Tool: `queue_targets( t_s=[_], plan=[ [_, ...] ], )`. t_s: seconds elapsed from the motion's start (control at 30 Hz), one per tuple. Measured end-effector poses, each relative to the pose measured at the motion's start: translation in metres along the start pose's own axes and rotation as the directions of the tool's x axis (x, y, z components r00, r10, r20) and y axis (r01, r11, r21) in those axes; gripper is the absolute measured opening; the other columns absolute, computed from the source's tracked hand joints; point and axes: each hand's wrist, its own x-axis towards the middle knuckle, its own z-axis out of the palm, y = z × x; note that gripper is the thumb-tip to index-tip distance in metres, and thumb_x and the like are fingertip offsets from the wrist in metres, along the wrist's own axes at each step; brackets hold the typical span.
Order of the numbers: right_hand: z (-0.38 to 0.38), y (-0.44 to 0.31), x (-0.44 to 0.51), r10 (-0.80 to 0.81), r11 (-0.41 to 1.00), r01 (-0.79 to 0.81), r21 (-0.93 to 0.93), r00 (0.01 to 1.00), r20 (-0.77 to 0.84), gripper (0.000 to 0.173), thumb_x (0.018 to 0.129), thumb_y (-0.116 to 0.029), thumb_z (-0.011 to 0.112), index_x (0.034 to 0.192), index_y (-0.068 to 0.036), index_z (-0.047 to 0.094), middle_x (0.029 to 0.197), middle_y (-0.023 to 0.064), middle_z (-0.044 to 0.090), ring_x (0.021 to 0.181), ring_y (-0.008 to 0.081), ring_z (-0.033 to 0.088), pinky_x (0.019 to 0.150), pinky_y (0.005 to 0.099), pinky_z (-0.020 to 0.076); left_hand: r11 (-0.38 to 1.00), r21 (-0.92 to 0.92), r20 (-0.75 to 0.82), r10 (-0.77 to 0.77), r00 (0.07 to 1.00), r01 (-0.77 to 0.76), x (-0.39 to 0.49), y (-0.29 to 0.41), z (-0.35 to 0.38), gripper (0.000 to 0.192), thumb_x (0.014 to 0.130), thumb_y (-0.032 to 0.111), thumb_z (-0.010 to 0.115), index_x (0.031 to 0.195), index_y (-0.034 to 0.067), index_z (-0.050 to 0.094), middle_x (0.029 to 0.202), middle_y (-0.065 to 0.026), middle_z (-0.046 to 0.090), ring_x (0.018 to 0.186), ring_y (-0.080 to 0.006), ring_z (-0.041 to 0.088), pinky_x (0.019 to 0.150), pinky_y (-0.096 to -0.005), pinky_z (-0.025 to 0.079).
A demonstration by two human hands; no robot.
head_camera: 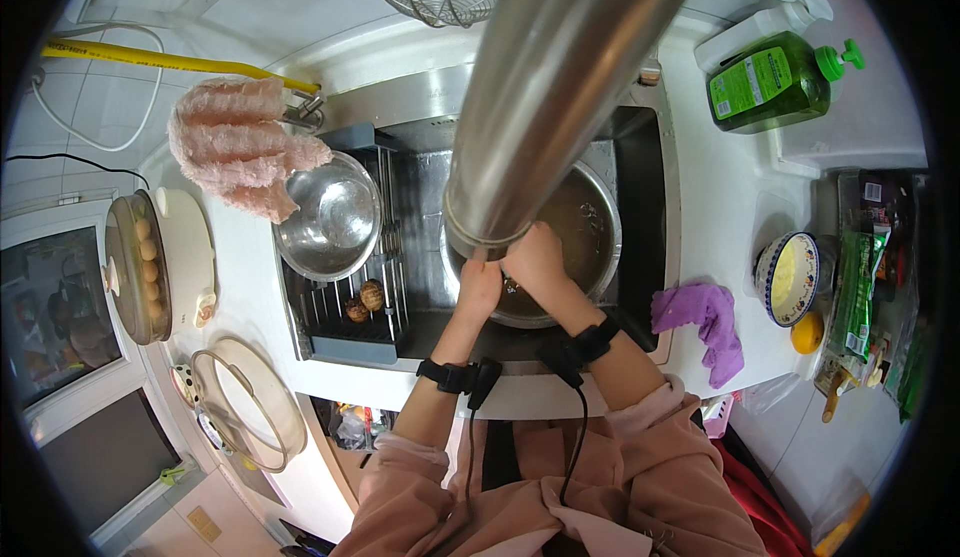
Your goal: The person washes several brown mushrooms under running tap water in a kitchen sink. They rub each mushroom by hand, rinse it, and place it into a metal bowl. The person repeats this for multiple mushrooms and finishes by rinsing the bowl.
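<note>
Both hands are held close together over the near side of a large steel bowl of murky water [581,257] in the sink. My left hand [481,279] and my right hand [534,253] meet just below the end of the wide steel faucet [540,107], which hides part of them. The fingers are curled, and whatever may lie between them is too small or hidden to tell. To the left, two small brown round vegetables [364,301] lie on the steel drying rack [394,287]. An empty steel bowl [330,216] stands on the same rack.
A pink fluffy cloth [232,144] hangs at the sink's back left. On the right counter are a purple cloth [705,324], a patterned bowl [786,279], an orange fruit [807,332] and a green pump bottle [772,84]. A lidded cooker with eggs [142,264] stands left.
</note>
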Motion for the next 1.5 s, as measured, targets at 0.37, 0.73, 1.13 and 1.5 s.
queue_targets(
  t_s=[0.37, 0.73, 1.13, 1.5],
  plan=[
    [-0.018, 0.083, 0.01, 0.214, 0.913, -0.161, -0.375, 0.971, 0.104, 0.03, 0.081, -0.028, 0.057, 0.102, -0.006, 0.056, 0.107, 0.0169, 0.053, 0.096, 0.0353, 0.055, 0.073, 0.0425, 0.0482, 0.524, -0.654, 0.377, -0.4, 0.835, 0.546, -0.014, 0.05, -0.035, 0.033, 0.094, 0.033, 0.038, 0.111, 0.006, 0.046, 0.103, -0.0111, 0.058, 0.063, -0.0129, 0.053, 0.053, -0.0233, 0.043],
    [-0.021, 0.061, -0.007, 0.115, 0.864, -0.163, 0.476, 0.985, 0.128, 0.025, 0.077, -0.013, 0.06, 0.099, -0.002, 0.055, 0.089, 0.0164, 0.062, 0.085, 0.0314, 0.059, 0.076, 0.0352, 0.045, 0.604, -0.598, 0.353, -0.392, 0.85, 0.527, -0.009, 0.019, -0.022, 0.039, 0.096, 0.034, 0.034, 0.117, 0.004, 0.043, 0.104, -0.012, 0.056, 0.083, -0.0213, 0.059, 0.067, -0.0309, 0.052],
    [0.003, 0.012, 0.0, 0.228, 0.953, -0.227, 0.2, 0.974, 0.022, 0.028, 0.084, -0.03, 0.053, 0.077, -0.004, 0.059, 0.07, 0.0176, 0.059, 0.067, 0.0371, 0.058, 0.058, 0.0431, 0.0448, 0.695, -0.493, 0.274, -0.447, 0.852, 0.523, -0.013, 0.043, 0.003, 0.03, 0.095, 0.035, 0.028, 0.093, 0.012, 0.047, 0.066, 0.0019, 0.046, 0.044, -0.0061, 0.035, 0.037, -0.0204, 0.023],
    [-0.002, -0.005, -0.03, -0.092, 0.991, 0.095, 0.092, 0.995, -0.035, 0.025, 0.082, -0.027, 0.056, 0.071, -0.005, 0.053, 0.071, 0.0124, 0.059, 0.064, 0.0346, 0.058, 0.056, 0.0438, 0.0455, 0.61, -0.645, 0.181, -0.465, 0.867, 0.461, -0.017, 0.035, 0.01, 0.029, 0.096, 0.033, 0.03, 0.094, 0.011, 0.048, 0.062, 0.0008, 0.044, 0.043, -0.0072, 0.033, 0.038, -0.0221, 0.022]
  ],
)
